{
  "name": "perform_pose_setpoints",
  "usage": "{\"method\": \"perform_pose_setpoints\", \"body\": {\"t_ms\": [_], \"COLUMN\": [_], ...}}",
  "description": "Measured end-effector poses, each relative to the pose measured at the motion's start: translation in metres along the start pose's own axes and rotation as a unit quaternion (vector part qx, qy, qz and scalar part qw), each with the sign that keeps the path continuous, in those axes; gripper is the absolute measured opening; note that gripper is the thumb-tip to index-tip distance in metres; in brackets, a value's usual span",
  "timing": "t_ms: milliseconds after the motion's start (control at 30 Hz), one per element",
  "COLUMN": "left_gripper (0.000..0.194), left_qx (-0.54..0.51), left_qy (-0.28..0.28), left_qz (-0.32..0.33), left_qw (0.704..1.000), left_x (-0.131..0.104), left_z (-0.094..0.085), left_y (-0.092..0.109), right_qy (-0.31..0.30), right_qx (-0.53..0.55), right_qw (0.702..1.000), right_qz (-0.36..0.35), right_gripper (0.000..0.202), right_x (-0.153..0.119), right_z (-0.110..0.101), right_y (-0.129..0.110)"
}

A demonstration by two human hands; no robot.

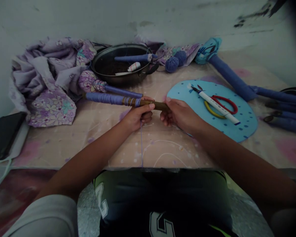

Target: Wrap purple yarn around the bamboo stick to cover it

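Note:
A brown stick (158,105) lies level between my hands, above the front half of the table. Purple yarn (105,98) is wound tightly round its left part, with a few looser turns nearer the middle. My left hand (141,113) is closed round the stick just right of those loose turns, thumb on top. At the stick's right end, my right hand (176,113) grips it between thumb and curled fingers. From under my left hand a single purple strand (141,144) hangs down to the table's front edge.
Behind are a black pan (118,79), crumpled floral cloth (51,75) and yarn balls (172,64). On the right, pliers (233,104) and a white marker (215,106) lie on a blue oval mat (246,123), near wrapped purple rods (233,79). A dark phone (6,135) is at left.

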State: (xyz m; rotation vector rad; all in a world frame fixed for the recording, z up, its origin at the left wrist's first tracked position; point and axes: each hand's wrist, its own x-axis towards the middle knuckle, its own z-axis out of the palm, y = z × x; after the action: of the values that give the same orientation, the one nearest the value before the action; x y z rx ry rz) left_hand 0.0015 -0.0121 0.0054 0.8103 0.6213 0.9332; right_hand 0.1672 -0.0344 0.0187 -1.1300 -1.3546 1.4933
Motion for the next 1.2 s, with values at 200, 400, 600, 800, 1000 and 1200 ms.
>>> {"method": "perform_pose_setpoints", "body": {"t_ms": [200, 400, 600, 800, 1000, 1200], "left_gripper": [0.026, 0.028, 0.028, 0.029, 0.038, 0.038], "left_qx": [-0.011, -0.009, 0.005, -0.002, 0.035, 0.053], "left_qy": [0.018, 0.001, -0.009, -0.020, 0.003, -0.008], "left_qz": [-0.024, -0.014, -0.017, -0.015, 0.040, 0.022], "left_qw": [0.999, 1.000, 1.000, 1.000, 0.999, 0.998], "left_x": [0.000, -0.001, -0.002, 0.000, -0.002, -0.001], "left_z": [-0.001, 0.001, 0.002, -0.002, 0.002, 0.001], "left_y": [0.001, -0.001, -0.001, 0.000, -0.002, -0.003], "right_qy": [0.101, 0.095, 0.038, 0.048, -0.006, -0.086], "right_qx": [-0.214, -0.215, 0.056, 0.122, 0.195, 0.176], "right_qw": [0.941, 0.928, 0.998, 0.991, 0.972, 0.967], "right_qz": [-0.241, -0.289, 0.007, 0.003, 0.128, 0.164], "right_gripper": [0.013, 0.018, 0.034, 0.015, 0.019, 0.031], "right_x": [0.000, 0.003, 0.003, -0.002, 0.001, 0.001], "right_z": [0.001, 0.001, 0.003, 0.005, 0.000, -0.002], "right_y": [0.006, 0.011, 0.001, -0.007, -0.006, -0.010]}}
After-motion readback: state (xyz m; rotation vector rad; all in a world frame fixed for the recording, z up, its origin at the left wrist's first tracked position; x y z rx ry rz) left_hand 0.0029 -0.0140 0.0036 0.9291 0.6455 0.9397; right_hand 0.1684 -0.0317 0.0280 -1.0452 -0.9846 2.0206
